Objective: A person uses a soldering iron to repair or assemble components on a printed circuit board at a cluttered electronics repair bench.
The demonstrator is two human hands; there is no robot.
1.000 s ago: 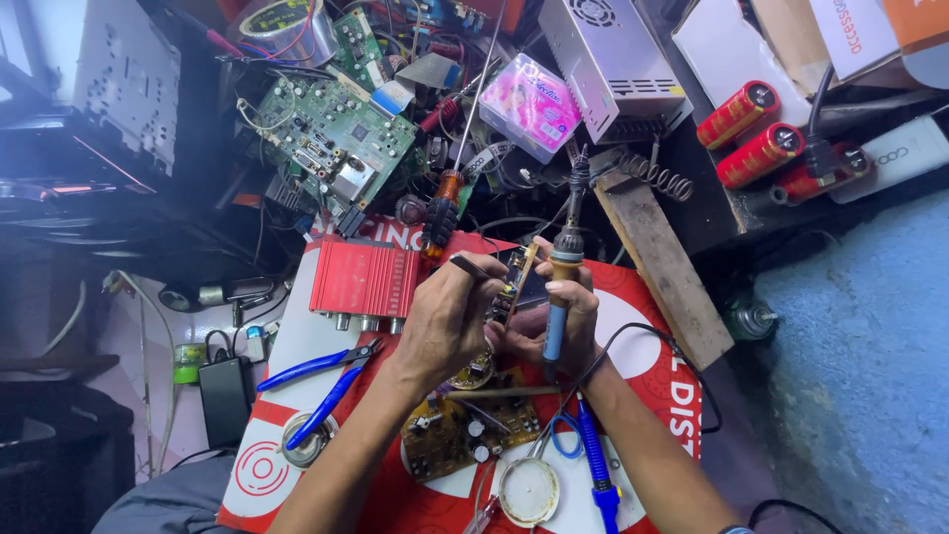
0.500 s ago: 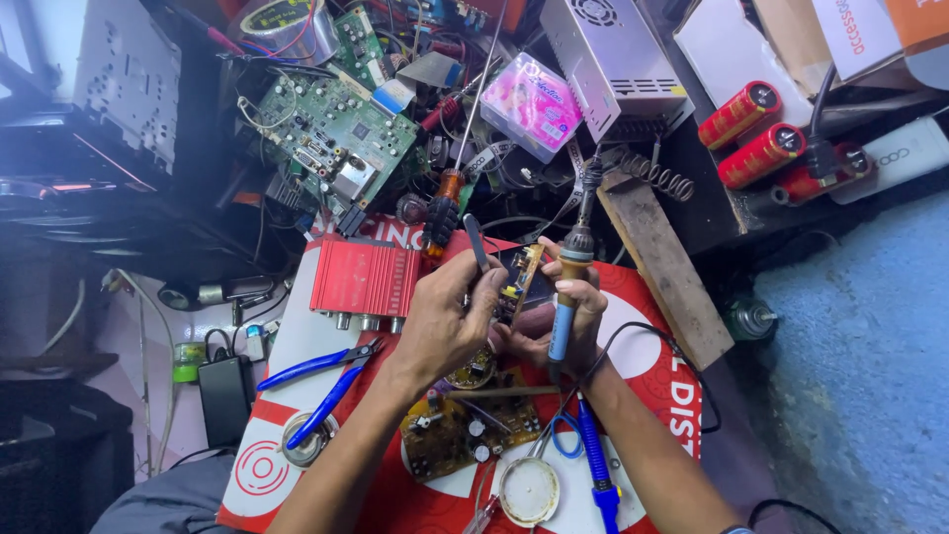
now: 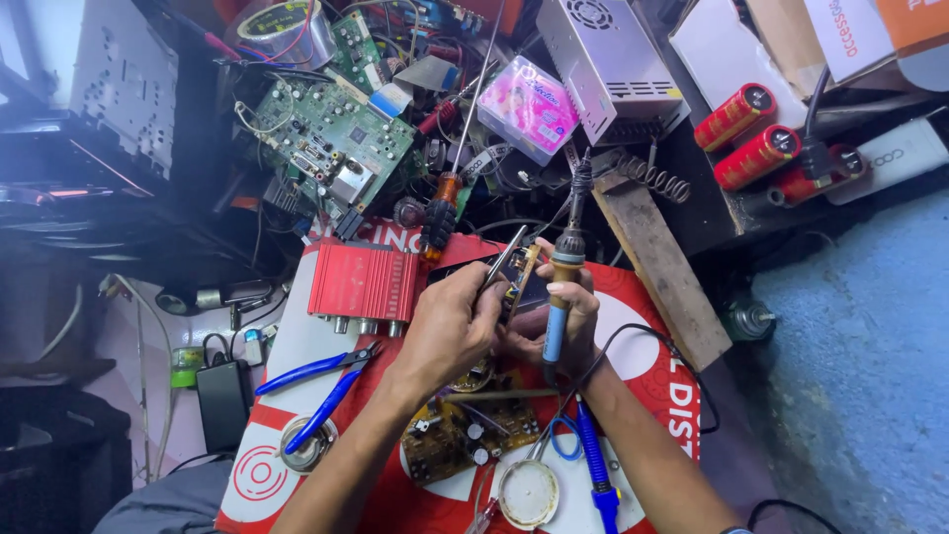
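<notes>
Now lower: tweezers (image 3: 506, 259) tilted closer to the small board (image 3: 526, 282).
Left hand (image 3: 450, 331) fingers pinch the tweezers; right hand (image 3: 565, 326) fingers wrap the soldering iron (image 3: 561, 287).

My left hand (image 3: 450, 331) and right hand (image 3: 559, 321) meet over the red printed mat (image 3: 395, 499). Left of them lie the red finned metal amplifier case (image 3: 361, 282) and blue-handled pliers (image 3: 321, 381). Before them lies the brown circuit board (image 3: 460, 440); behind, the green circuit board (image 3: 331, 148); right, the wooden plank (image 3: 662, 267).
</notes>
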